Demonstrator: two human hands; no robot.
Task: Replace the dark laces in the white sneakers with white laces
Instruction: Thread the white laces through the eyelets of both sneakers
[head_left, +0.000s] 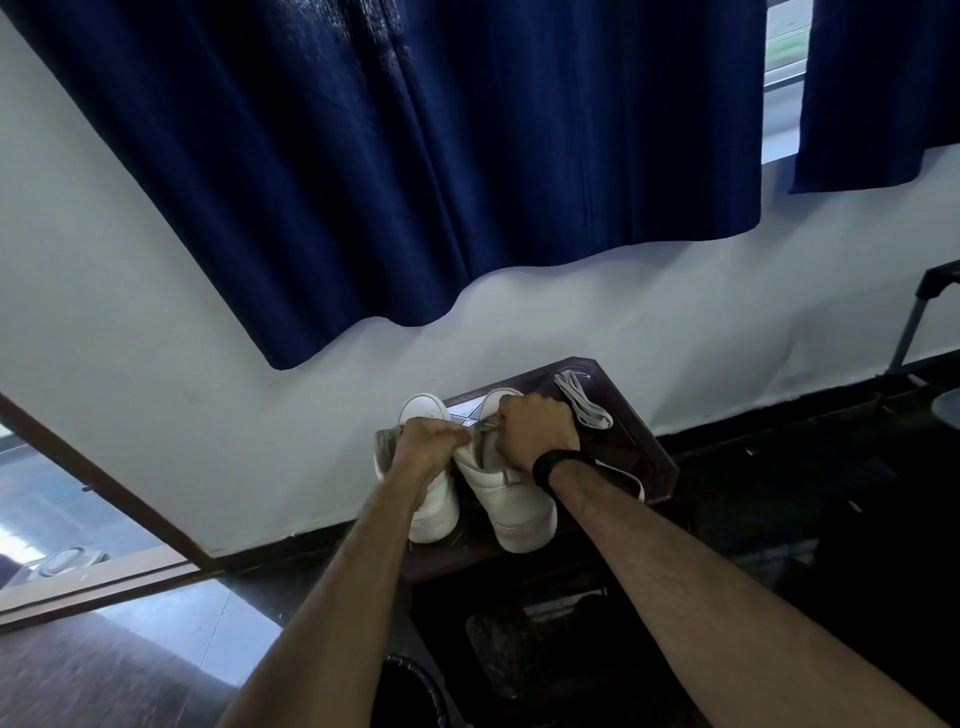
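Head view puts the two white sneakers side by side on a small dark counter (628, 415) against the wall, toes pointing away from me. The right sneaker (511, 499) is the one I'm working on; the left sneaker (434, 499) stands just beside it, touching or nearly so. My left hand (423, 449) has a closed grip, fingers curled at the collar between the two shoes, pinching what looks like a lace end or the tongue; I cannot tell which. My right hand (535, 431), with a dark wristband (553, 465) at the wrist, is curled over the eyelet area of the right sneaker, and a short pale strand (485, 425) runs between the two hands. A folded white lace (582, 402) lies on the counter beyond my right hand, and another white strip (623, 475) trails off the near right corner.

I see no dark lace in either shoe, so I judge the old ones are out and I'm threading white. To do this well, I'd keep the shoe pinned with one hand, feed the tip cleanly through each eyelet, pull both ends even before crossing, and keep the lace flat rather than twisted. Further out are the pale wall, a navy curtain (415, 156) and a dark floor.
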